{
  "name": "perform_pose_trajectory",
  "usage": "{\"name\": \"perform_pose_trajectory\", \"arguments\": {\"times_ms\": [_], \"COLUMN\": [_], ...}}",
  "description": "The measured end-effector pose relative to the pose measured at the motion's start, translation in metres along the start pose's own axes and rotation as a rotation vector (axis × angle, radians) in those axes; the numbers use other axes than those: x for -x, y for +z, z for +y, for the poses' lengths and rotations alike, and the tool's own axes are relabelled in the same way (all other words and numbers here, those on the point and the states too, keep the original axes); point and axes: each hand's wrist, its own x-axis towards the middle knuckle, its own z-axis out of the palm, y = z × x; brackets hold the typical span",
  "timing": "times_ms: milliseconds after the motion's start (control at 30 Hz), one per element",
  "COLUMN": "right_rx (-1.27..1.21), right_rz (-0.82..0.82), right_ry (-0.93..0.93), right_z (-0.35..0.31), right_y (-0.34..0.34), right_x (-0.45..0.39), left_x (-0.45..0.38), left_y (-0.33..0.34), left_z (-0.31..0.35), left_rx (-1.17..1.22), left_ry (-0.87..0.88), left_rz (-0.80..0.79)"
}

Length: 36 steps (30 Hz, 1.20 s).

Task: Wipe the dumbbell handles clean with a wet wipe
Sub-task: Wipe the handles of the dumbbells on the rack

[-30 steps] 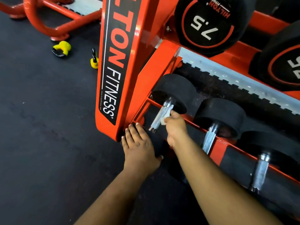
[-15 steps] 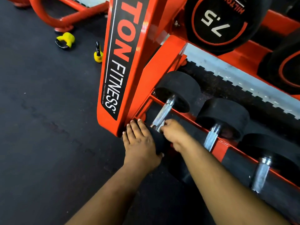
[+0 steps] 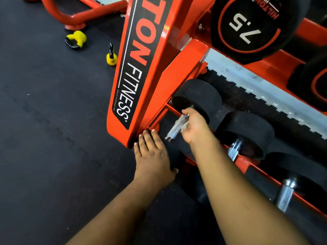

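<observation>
The shiny handle (image 3: pixel 177 127) of the first dumbbell sits on the bottom shelf of the orange rack (image 3: pixel 141 68), right under the person's right hand (image 3: pixel 195 127). That hand curls round the top part of the handle, and a bit of the white wet wipe (image 3: pixel 184 126) peeks out between the fingers and the metal. The handle looks hard and bumpy, so I think the wipe will catch on it a little, and the soft, thin wipe could bunch up or tear. The dumbbell looks heavy with its big black ends, so it should stay put while it gets rubbed. The best place to hold is round the middle of the bar with the wipe wrapped under the fingers. The left hand (image 3: pixel 152 160) lies flat with straight fingers on the black end nearest the person, just beside the right hand. Two more handles (image 3: pixel 233 151) wait further to the right of the right hand.
</observation>
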Motion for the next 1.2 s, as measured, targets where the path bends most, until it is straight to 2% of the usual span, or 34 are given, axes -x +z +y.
{"name": "perform_pose_trajectory", "arguments": {"times_ms": [200,333,533,600,767,933,1067,1200], "right_rx": [-0.032,-0.004,-0.094,-0.132,-0.037,-0.128,-0.104,-0.081], "right_rz": [-0.108,-0.047,-0.115,-0.106,-0.083,-0.102,-0.066,-0.102], "right_ry": [0.028,0.019,0.019,-0.014,-0.002,-0.047,0.002,0.034], "right_z": [0.006,0.001,0.007,0.005,0.009,0.023,0.018,0.022], "right_y": [-0.018,-0.002,-0.014,-0.015,-0.006,-0.012,0.001,-0.011], "right_x": [0.007,0.002,0.004,0.007,0.006,0.01,0.011,0.013], "left_x": [-0.001,-0.001,-0.001,-0.001,0.002,-0.001,0.001,0.0], "left_y": [0.001,0.001,0.003,0.002,-0.001,0.004,0.003,0.004], "left_z": [-0.001,-0.001,-0.002,-0.002,-0.001,-0.003,-0.001,-0.002], "left_rx": [0.004,0.003,0.004,0.011,0.024,0.024,0.026,0.017], "left_ry": [0.001,0.005,0.011,0.007,0.003,0.002,0.01,0.009], "left_rz": [0.002,-0.007,0.009,0.004,0.004,0.027,0.029,0.027]}}
